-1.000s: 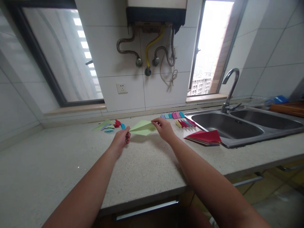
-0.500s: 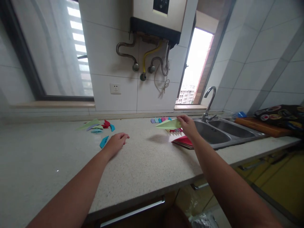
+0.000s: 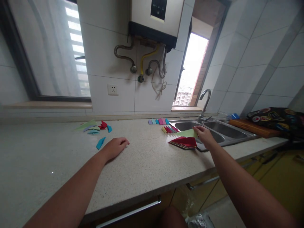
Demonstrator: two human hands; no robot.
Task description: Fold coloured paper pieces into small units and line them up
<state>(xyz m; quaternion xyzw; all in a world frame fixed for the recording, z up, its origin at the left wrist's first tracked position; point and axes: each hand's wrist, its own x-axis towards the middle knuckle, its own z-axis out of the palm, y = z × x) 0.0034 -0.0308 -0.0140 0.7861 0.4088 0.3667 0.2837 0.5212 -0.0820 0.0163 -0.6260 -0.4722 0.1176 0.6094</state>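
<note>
My right hand pinches the blunt end of a light green paper plane, held over the sink's near edge. Just below and nearer me lies a stack of folded paper planes with a red one on top. My left hand rests on the counter, fingers curled together and apparently holding nothing. Close to its left is a small blue folded paper. Farther back sits a loose group of folded papers, among them a green plane and a red piece.
Small coloured folded papers stand in a row by the sink, with more folded pieces nearer. A faucet rises behind the basins. To the right are a wooden board and a dark patterned cloth item.
My right hand has moved right with the green paper plane, which now hangs behind the red-topped stack. My left hand stays on the counter. The view has shifted slightly.
</note>
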